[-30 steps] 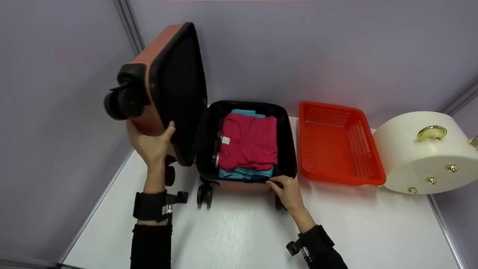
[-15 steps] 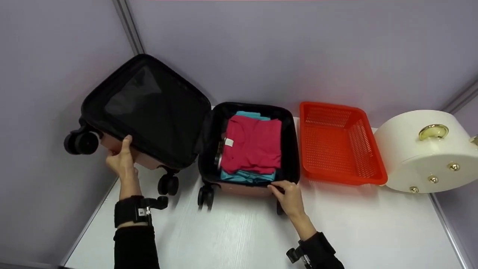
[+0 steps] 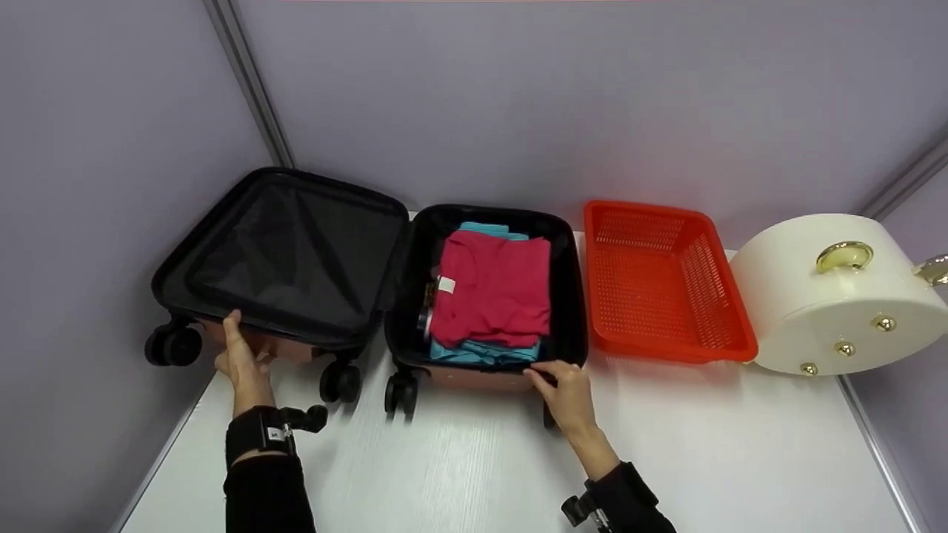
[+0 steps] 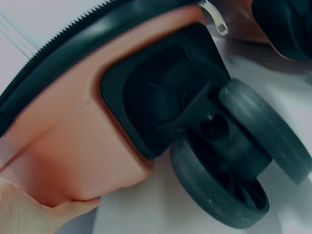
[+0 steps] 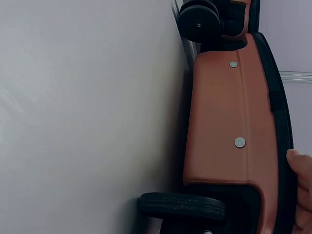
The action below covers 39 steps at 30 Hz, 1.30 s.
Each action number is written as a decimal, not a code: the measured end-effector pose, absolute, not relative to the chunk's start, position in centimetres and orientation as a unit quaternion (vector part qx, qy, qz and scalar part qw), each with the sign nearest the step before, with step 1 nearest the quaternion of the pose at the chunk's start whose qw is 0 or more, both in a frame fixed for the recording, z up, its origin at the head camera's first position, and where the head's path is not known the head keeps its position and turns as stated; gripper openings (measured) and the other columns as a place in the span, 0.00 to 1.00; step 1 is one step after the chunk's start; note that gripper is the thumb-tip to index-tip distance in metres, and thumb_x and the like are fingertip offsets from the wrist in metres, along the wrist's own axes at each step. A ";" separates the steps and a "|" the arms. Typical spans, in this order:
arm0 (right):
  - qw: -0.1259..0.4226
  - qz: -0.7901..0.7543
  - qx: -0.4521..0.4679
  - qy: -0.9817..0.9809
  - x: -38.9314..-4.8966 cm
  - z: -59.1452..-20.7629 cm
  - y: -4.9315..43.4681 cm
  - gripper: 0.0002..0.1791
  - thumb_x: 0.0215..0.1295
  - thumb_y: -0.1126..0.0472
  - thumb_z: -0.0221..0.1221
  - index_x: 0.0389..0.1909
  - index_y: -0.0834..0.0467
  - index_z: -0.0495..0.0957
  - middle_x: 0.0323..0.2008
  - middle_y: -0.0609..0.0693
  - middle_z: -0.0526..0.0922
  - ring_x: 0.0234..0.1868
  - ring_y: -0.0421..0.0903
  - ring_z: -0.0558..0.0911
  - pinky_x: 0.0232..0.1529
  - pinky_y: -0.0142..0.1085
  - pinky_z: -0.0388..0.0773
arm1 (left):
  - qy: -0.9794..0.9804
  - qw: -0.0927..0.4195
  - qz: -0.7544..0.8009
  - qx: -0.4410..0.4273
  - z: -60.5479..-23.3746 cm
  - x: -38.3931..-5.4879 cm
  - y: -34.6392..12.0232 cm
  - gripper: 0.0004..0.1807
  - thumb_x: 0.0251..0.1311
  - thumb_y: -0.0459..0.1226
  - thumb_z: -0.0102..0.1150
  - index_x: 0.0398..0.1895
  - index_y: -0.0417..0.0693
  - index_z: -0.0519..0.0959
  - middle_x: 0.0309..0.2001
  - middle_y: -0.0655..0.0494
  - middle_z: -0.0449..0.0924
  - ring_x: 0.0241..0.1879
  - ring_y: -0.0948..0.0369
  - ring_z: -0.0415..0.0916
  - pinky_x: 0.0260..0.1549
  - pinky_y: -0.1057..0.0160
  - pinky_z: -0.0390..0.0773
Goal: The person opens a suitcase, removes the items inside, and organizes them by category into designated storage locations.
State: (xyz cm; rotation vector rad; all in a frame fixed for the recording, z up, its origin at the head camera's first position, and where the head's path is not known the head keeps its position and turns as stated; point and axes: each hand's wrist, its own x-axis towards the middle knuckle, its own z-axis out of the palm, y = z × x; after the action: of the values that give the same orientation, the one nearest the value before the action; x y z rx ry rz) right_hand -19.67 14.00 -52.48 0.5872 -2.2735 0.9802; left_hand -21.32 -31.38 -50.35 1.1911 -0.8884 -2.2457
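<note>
A pink suitcase (image 3: 474, 379) lies spread open in the head view, its black-lined lid (image 3: 289, 259) hinged out to the left. My left hand (image 3: 246, 370) holds the lid's near side, thumb up at the rim and fingers underneath; the left wrist view shows part of this hand (image 4: 36, 212) below the pink shell. At the base's near right corner, my right hand (image 3: 569, 396) pinches the rim between thumb and fingers. In the right wrist view its fingertips (image 5: 298, 161) touch the black edge. A folded red garment (image 3: 492, 289) lies in the base over blue cloth (image 3: 485, 353).
Right of the suitcase stands a red plastic basket (image 3: 652, 296). A white round case (image 3: 822, 311) with gold fittings sits beyond it. Grey walls rise behind and on both sides of the white table (image 3: 459, 474). Black wheels (image 3: 401, 392) stick out toward me.
The lid has swung down to the left from nearly upright, with my left hand lowering along with it. My right hand stays on the base's rim.
</note>
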 end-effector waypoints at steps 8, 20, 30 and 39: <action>0.290 0.372 0.218 -0.854 -19.5 -52.5 13.6 0.07 0.45 0.61 0.67 0.24 0.61 0.83 0.23 0.48 0.82 0.25 0.42 0.79 0.27 0.36 0.70 | -0.261 0.170 -0.853 0.418 -52.7 -20.4 -31.8 0.33 0.45 0.50 0.61 0.56 0.56 0.62 0.50 0.59 0.57 0.51 0.59 0.56 0.55 0.51 0.56; 0.290 0.364 0.204 -0.861 -19.1 -52.8 13.5 0.07 0.45 0.61 0.67 0.25 0.61 0.83 0.23 0.47 0.81 0.26 0.41 0.79 0.27 0.35 0.69 | -0.229 0.138 -0.847 0.459 -53.7 -20.9 -32.1 0.27 0.43 0.52 0.62 0.46 0.54 0.66 0.44 0.59 0.62 0.47 0.61 0.61 0.52 0.56 0.62; 0.246 0.362 0.232 -0.869 -19.6 -51.7 16.0 0.15 0.51 0.58 0.63 0.38 0.62 0.80 0.37 0.52 0.81 0.40 0.46 0.79 0.40 0.39 0.74 | -0.449 0.185 -0.740 0.465 -50.5 -19.9 -29.2 0.51 0.51 0.64 0.42 0.68 0.50 0.31 0.68 0.55 0.28 0.65 0.64 0.33 0.60 0.67 0.45; 0.332 0.324 0.150 -0.873 -22.2 -50.0 22.9 0.22 0.46 0.63 0.67 0.44 0.67 0.76 0.47 0.64 0.74 0.49 0.59 0.72 0.50 0.50 0.65 | -0.719 0.498 -0.478 0.081 -50.3 -19.4 -17.1 0.31 0.56 0.36 0.55 0.59 0.32 0.57 0.63 0.43 0.53 0.64 0.53 0.46 0.61 0.57 0.46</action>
State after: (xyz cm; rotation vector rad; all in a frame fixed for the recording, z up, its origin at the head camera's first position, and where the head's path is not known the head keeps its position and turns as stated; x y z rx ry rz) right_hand -22.21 22.92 -50.02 0.3918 -2.2811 0.8457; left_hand -19.45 -17.08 -50.29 0.1949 -1.7399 -1.1572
